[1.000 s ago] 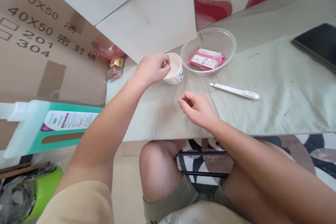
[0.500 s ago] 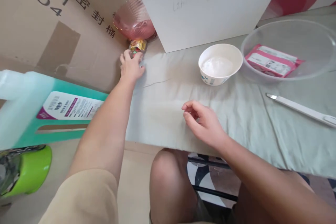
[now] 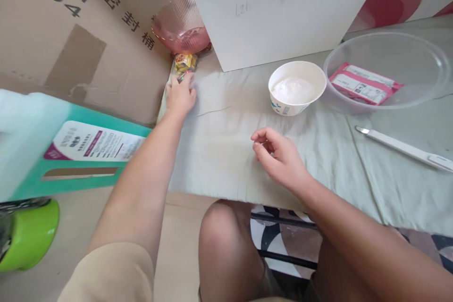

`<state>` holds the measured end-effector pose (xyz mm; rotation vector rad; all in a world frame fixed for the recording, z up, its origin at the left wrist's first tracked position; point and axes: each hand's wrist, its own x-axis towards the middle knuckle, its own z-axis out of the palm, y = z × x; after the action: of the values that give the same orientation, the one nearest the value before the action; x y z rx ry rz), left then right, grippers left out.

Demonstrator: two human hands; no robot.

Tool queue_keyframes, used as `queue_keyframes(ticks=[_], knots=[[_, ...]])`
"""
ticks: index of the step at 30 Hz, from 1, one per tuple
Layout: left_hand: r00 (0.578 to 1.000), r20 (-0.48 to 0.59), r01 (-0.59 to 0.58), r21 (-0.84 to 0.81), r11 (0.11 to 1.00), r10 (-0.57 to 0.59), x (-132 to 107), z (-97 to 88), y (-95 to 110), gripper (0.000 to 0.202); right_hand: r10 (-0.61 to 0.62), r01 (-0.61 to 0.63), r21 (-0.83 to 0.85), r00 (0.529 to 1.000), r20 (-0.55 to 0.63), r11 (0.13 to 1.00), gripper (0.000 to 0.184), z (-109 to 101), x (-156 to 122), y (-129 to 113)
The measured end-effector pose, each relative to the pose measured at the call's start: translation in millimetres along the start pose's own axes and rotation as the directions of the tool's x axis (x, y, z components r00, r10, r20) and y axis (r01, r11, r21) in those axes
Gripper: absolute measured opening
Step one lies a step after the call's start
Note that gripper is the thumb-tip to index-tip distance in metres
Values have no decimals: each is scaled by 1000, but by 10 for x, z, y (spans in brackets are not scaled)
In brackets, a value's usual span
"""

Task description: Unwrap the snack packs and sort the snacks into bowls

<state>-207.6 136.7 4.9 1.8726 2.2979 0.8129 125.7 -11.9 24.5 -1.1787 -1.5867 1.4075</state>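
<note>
At the far left corner of the cloth-covered table, my left hand has its fingers closed around a small shiny wrapped packet with red and green on it, mostly hidden by the fingers. Just beyond it lies a yellow snack packet, close to a pink ribbed clear bowl. My right hand rests over the table nearer to me, fingers loosely curled in towards the thumb, with nothing seen in them. A white paper bowl with a pale, glossy content stands beyond the right hand.
A clear plastic basin holds a pink-and-white packet. A white-handled peeler-like tool lies on the right. Behind stands a white box. At left are a cardboard carton, a green liquid jug and a bright green bin.
My left hand has drawn slightly towards me, and more of the yellow packet shows. My right hand has shifted a little right, its fingers still curled.
</note>
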Motion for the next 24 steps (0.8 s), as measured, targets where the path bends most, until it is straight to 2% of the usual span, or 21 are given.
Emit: queue_keyframes(ticks=[3,5,7,9,11,13,15,18,21,24], knots=[[996,-63,-65,-25,998,63,-429,-140,350,45,-16,15,-11,1000,-19,1000,17,-127,-72,-17],[991,-94,-105,-101,989,95,-721,-227,600,40,-32,32,-26,999,-21,999,17,-233,-129,-15],[991,-117,-94,-221,971,70,-999,-293,839,34,-42,41,-51,999,-16,998,17,-356,-199,5],[996,-81,-3,-413,911,-34,-1259,-323,1078,30,-50,48,-81,999,-14,996,18,-496,-285,44],[987,49,151,-606,781,-152,-1495,-301,1331,29,-76,73,-113,997,-18,991,22,-653,-380,98],[954,204,297,-711,637,-218,-1688,-214,1596,30,-105,99,-149,994,-37,984,32,-828,-475,157],[919,304,392,-751,531,-249,-1814,-65,1848,29,-85,72,-174,994,-68,982,47,-1012,-556,203],[888,376,458,-777,432,-266,-1879,231,2137,26,74,-80,-133,996,-43,988,58,-1253,-627,207],[899,364,438,-779,449,-244,-1891,509,2289,30,183,-182,53,983,-7,982,50,-1370,-625,127],[951,271,307,-775,552,-148,-1944,692,2355,24,223,-209,280,975,-19,937,29,-1366,-568,34]])
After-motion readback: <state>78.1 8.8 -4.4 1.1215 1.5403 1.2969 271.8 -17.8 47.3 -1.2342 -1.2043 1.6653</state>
